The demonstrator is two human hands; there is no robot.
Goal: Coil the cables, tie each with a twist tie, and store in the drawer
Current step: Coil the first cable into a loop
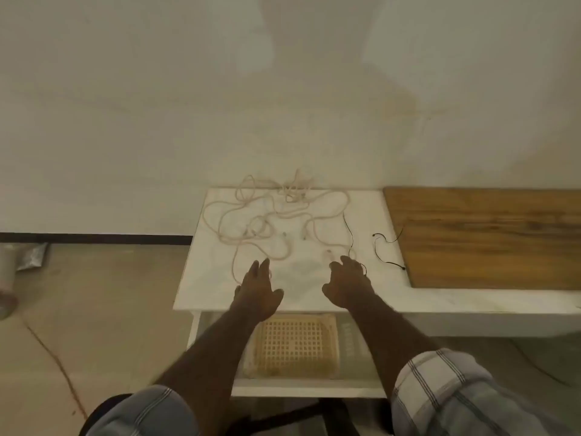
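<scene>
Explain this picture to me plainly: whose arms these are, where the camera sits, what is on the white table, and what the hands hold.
There is no machine here. A person wears the camera on the head, so it looks down along their own arms. The left hand and right hand reach over a white table. On it lie tangled pale cables and thin black twist ties. Neither hand clearly holds anything; the right hand's fingers are near a cable end. Below the table's edge an open drawer holds a yellowish grid tray. A wooden board lies to the right.

Lay uncoiled: pale cables (270, 215) tangled in loose loops across the white tabletop (314, 275), thin black twist ties (385, 247) just right of them, open drawer (301, 388) below.
</scene>
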